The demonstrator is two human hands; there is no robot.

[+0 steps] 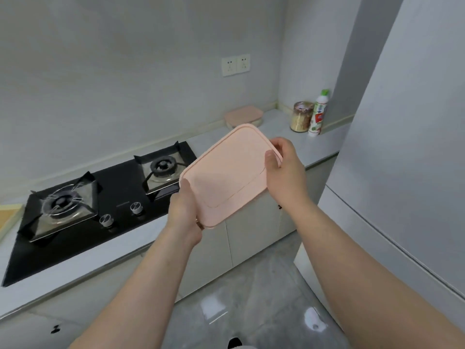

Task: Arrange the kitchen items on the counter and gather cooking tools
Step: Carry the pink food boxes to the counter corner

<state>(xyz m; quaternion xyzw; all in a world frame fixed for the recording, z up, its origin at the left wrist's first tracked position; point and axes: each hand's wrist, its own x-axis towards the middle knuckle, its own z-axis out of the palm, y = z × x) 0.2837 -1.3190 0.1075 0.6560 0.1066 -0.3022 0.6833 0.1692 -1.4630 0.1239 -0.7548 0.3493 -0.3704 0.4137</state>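
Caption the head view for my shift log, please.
Left hand and right hand hold a pink lid beside the gas hob; a pink container sits on the counter behind.

Plain grey walls (100, 59) fill the upper frame, bearing a white double socket (235, 65). Glossy grey floor tiles (251, 298) reflect light at bottom centre.

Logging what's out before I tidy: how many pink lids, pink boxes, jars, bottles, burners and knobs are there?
Pink lid: 1
Pink box: 1
Jar: 1
Bottle: 1
Burners: 2
Knobs: 2
Total: 8
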